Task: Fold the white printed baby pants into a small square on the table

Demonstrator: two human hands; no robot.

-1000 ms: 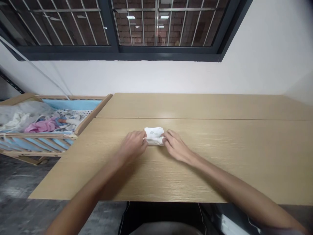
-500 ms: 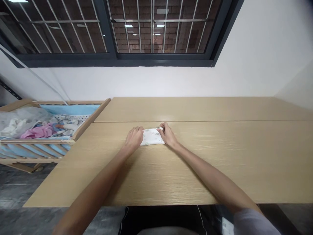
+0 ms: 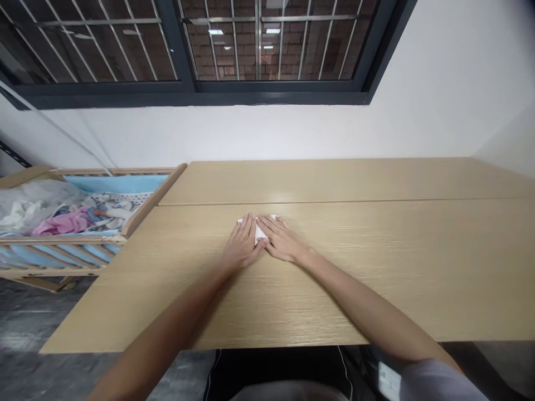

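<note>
A small folded white cloth point(image 3: 259, 230) lies on the light wooden table point(image 3: 376, 267), almost wholly covered by my hands. My left hand point(image 3: 243, 244) lies flat on its left part with fingers stretched out. My right hand point(image 3: 281, 239) lies flat on its right part, fingers extended and pointing away from me. The two hands touch side by side. Only a sliver of cloth shows between and beyond the fingertips.
A wooden crib point(image 3: 83, 223) with blue lining stands against the table's left edge, filled with pink, white and patterned clothes point(image 3: 62, 214). A white wall and a barred window point(image 3: 188, 50) rise behind the table.
Both hands moved from the cloth's ends onto its top and now lie flat over it, side by side. The cloth is now mostly hidden.
</note>
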